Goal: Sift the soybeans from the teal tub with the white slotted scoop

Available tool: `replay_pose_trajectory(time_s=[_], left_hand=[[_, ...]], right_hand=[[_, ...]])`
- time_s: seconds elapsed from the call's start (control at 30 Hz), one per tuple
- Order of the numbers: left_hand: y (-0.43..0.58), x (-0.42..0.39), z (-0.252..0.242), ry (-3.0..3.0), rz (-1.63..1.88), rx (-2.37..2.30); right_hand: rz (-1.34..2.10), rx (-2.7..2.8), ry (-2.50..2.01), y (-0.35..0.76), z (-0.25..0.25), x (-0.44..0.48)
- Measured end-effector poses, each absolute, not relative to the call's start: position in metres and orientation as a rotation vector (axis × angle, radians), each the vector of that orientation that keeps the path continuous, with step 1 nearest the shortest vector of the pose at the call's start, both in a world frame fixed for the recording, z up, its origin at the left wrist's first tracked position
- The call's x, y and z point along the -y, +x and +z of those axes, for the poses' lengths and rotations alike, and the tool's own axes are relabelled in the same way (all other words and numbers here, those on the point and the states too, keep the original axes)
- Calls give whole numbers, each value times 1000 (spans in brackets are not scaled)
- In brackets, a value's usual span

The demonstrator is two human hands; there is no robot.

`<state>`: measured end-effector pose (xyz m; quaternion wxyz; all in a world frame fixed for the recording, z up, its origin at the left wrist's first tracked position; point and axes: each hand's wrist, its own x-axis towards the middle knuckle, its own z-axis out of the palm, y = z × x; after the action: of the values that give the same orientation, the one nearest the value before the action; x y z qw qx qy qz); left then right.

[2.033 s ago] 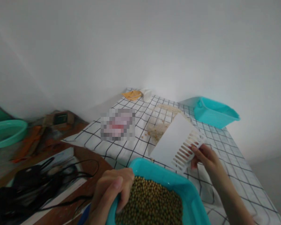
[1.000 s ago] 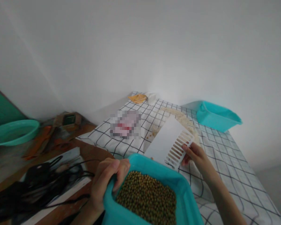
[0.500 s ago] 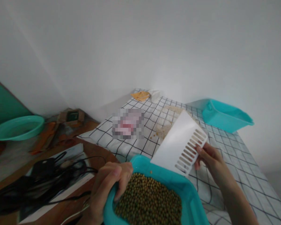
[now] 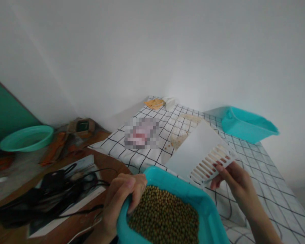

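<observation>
1) Left hand point(image 4: 124, 196), clenched over rim of teal tub point(image 4: 208, 210): best braced level
2) Right hand point(image 4: 234, 179), pinching slotted end of white board point(image 4: 190, 149), beyond tub's far rim: best steadied
3) Round beans point(image 4: 165, 217), inside tub: best not jolted

Tub point(image 4: 179, 186): smooth teal plastic, faint gloss. Slotted sheet point(image 4: 199, 152): white plastic by look, smooth, matt. Beans point(image 4: 165, 217): smooth-skinned. Cover point(image 4: 259, 169): checked cloth, matt, creased. Bin point(image 4: 240, 131): smooth teal plastic. Wall point(image 4: 152, 51): matt.
</observation>
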<state>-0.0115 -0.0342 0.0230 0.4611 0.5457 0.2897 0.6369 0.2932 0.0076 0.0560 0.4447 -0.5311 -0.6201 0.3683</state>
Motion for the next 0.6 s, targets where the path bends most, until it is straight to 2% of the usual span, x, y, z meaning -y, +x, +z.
replay_pose_trajectory(time_s=[0.33, 0.6], left_hand=[[-9, 33, 30, 1264, 1562, -548], [-6, 32, 30, 1249, 1571, -539]], right_hand=[[533, 1591, -1524, 313, 56, -21], [452, 1577, -1606, 328, 48, -24]])
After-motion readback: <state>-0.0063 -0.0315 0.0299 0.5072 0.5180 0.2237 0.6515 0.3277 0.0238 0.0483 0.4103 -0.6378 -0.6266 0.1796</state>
